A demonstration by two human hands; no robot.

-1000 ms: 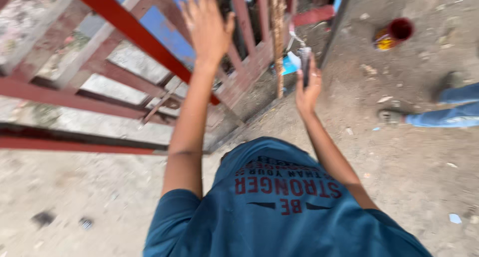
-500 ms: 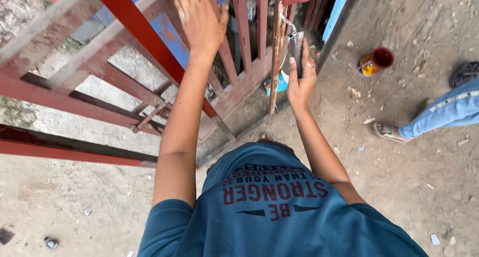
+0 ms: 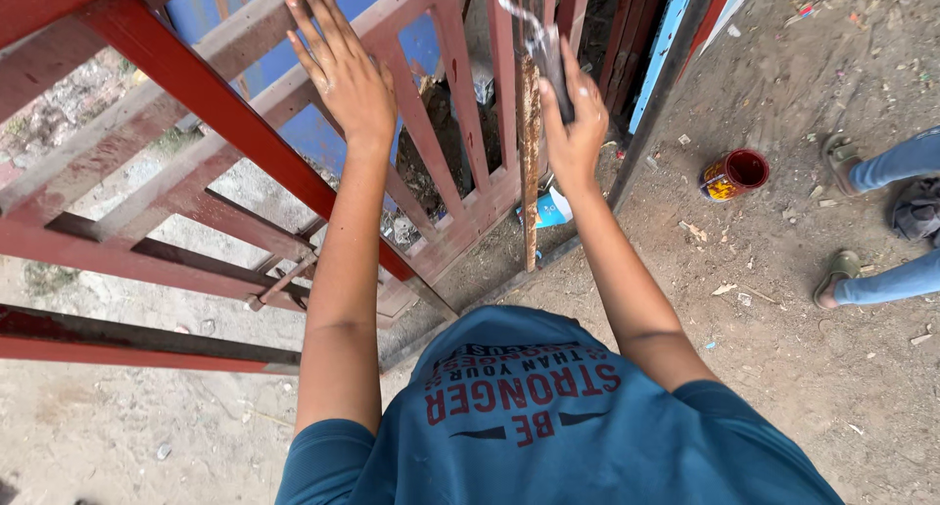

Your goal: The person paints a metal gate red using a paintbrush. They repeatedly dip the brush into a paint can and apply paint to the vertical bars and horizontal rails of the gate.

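Across the upper left and centre of the frame we have the red-painted metal gate (image 3: 225, 123), its slanted bars and upright pickets filling most of the view, with a blue panel (image 3: 294, 123) showing behind it. Lower right is bare dirt ground (image 3: 783, 368), littered with scraps. Our left hand (image 3: 343, 69) lies flat and spread on a slanted bar in the upper centre, fingers extended, bracing the frame. Our right hand (image 3: 573, 123) is closed round the dark handle of a paintbrush (image 3: 548, 54) at the top centre, held against a rusty unpainted picket (image 3: 530, 162) that runs down the middle. To the right of it, an open paint tin (image 3: 734, 175) with red paint stands on the ground, well apart from the gate. At the far right edge, another person's sandalled feet (image 3: 842, 211) and jeans show. In our judgement the stroke goes best running along the picket's length, bristles pressed evenly so the rust is covered, while the braced hand stays off wet paint.
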